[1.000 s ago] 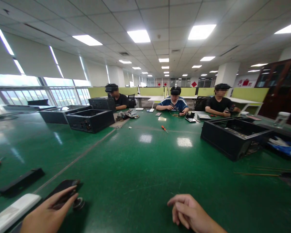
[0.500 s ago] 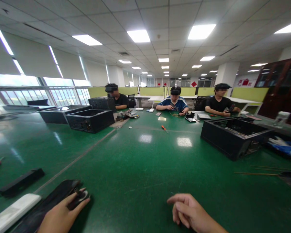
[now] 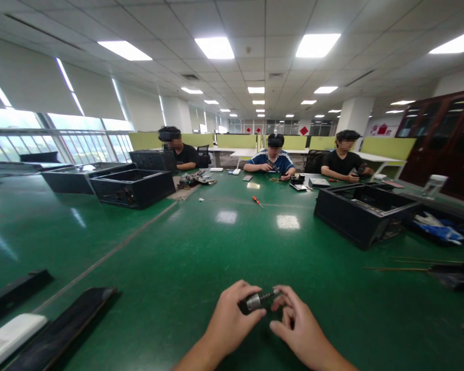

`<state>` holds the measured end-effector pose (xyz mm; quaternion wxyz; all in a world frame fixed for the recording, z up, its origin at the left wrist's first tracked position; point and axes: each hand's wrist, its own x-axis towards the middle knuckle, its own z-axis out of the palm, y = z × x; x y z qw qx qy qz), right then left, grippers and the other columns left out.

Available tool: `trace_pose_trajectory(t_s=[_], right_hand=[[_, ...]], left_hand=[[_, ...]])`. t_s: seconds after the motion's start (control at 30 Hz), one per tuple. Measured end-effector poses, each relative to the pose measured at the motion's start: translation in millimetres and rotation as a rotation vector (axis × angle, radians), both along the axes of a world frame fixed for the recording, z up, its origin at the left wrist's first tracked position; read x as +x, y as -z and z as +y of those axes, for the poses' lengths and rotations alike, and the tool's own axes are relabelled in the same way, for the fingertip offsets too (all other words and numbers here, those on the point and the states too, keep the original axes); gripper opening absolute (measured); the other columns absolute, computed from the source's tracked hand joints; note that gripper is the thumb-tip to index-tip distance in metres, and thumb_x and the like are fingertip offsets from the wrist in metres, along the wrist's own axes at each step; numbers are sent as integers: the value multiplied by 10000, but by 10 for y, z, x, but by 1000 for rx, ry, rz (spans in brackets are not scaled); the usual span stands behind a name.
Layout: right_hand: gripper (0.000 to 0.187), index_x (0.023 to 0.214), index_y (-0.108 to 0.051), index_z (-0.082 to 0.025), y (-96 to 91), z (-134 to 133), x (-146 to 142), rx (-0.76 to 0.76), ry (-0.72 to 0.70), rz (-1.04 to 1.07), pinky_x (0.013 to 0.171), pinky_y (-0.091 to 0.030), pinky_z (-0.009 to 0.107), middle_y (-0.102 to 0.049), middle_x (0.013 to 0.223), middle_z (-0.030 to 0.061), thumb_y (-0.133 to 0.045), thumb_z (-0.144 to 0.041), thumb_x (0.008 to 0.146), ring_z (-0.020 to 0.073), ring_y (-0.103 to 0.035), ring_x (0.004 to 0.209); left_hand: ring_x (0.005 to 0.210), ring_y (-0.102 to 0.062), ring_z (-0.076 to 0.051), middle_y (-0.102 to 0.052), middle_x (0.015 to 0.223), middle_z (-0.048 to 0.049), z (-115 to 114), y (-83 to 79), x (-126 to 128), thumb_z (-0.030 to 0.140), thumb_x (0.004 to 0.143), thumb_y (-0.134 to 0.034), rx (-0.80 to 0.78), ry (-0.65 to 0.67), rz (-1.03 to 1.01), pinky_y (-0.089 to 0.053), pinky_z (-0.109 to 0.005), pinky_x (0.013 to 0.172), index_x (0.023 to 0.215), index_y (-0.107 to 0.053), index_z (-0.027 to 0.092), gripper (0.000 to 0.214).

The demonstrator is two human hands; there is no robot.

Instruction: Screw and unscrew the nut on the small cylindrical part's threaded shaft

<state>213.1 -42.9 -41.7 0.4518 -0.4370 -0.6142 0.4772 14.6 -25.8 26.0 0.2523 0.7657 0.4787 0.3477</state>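
My left hand [image 3: 232,314] grips a small black-and-silver cylindrical part [image 3: 254,302] between thumb and fingers, its narrow ribbed end pointing right. Facing it, my right hand [image 3: 298,320] has bent fingers, with the thumb well apart from the index finger. The right fingertips are at the ribbed end; whether they touch it I cannot tell. Both hands are above the near part of the green table [image 3: 185,257]. A long flat black piece [image 3: 67,330] lies to the left of my hands, beside a white bar [image 3: 13,335].
A narrow black bar [image 3: 17,293] lies at the left. Black computer cases stand at the far left [image 3: 133,189] and right [image 3: 363,214]. A red screwdriver [image 3: 257,201] lies ahead, a dark tray with thin rods [image 3: 454,275] at right. Several people sit across the table, one in blue [image 3: 272,159].
My left hand has moved right, from the flat black piece to the middle, with the small part in it. My right hand has risen slightly beside it. The view has shifted a little.
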Motion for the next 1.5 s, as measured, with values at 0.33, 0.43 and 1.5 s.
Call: trace_pose_trajectory(t_s=[0.33, 0.43, 1.5], right_hand=[[268, 1028, -679, -173, -94, -18, -18, 19, -19, -167, 529, -332, 234, -611, 741, -8, -657, -160, 761, 107, -449, 558], [195, 976, -737, -170, -100, -8, -6, 32, -3, -232, 531, -334, 251, -605, 649, -5, -658, -241, 812, 124, -445, 542], [92, 854, -736, -189, -185, -39, -50, 107, 31, -295, 603, -365, 247, -668, 735, 10, -654, -213, 818, 152, -550, 648]], left_hand=[[837, -674, -181, -734, 892, -8, -21, 280, -36, 117, 683, -796, 0, 79, -101, -483, -272, 770, 960, -713, 246, 316], [840, -682, -186, -741, 896, -10, -14, 299, -38, 97, 651, -811, 10, 50, -94, -496, -277, 779, 947, -712, 241, 344], [827, -680, -170, -733, 881, 6, -57, 363, -32, 213, 707, -821, 43, 74, 5, -490, -265, 760, 959, -705, 247, 280]])
